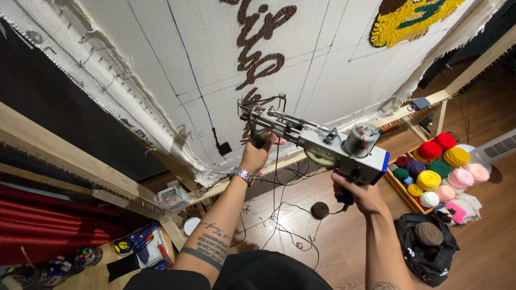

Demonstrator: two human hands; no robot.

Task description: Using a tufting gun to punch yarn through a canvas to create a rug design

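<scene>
I hold a tufting gun (322, 142) with both hands against a white backing cloth (226, 64) stretched on a wooden frame (64, 161). My left hand (257, 153) grips the front handle near the needle. My right hand (357, 193) is closed on the blue rear grip below the motor. Brown tufted lettering (260, 40) runs down the cloth to the needle tip. Brown yarn feeds from a ball (320, 210) on the floor.
A wooden crate of coloured yarn balls (438, 169) sits at the right. A black bag with a brown yarn ball (428, 241) lies below it. A yellow tufted patch (408, 19) is at top right. Tools and a small box (145, 244) lie at lower left.
</scene>
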